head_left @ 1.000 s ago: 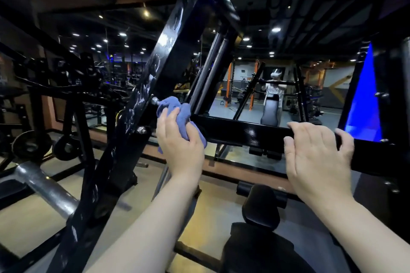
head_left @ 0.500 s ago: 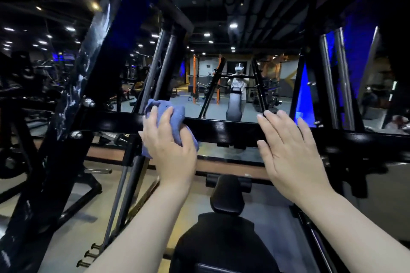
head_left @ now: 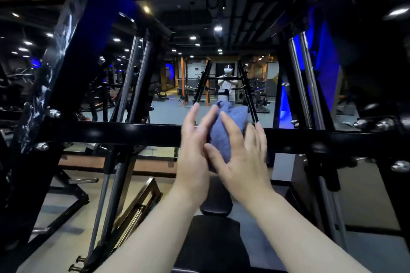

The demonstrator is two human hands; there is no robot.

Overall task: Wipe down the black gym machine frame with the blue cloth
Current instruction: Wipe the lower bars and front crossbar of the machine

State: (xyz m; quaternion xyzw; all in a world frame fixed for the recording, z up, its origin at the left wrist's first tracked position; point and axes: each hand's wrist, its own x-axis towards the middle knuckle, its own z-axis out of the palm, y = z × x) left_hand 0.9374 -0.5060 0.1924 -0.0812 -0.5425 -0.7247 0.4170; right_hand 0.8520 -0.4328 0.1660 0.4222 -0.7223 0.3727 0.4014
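Note:
The black gym machine frame has a horizontal crossbar (head_left: 111, 133) running across the view at chest height and a wide slanted post (head_left: 66, 62) on the left. The blue cloth (head_left: 228, 131) is bunched in front of the crossbar's middle, between my two hands. My right hand (head_left: 241, 157) wraps it, thumb under and fingers over the top. My left hand (head_left: 195, 146) lies flat against the cloth's left side with its fingers straight and apart. The part of the crossbar behind the hands is hidden.
A black padded seat (head_left: 213, 239) sits below my forearms. Chrome guide rods (head_left: 306, 77) rise on the right and further rods (head_left: 133, 77) on the left. A wall mirror (head_left: 226, 82) ahead reflects a person and other machines. Bolts (head_left: 42, 146) stick out of the frame joints.
My left hand slid the cloth right along the crossbar to its middle. My right hand left the bar and closed over the cloth. The view turned right.

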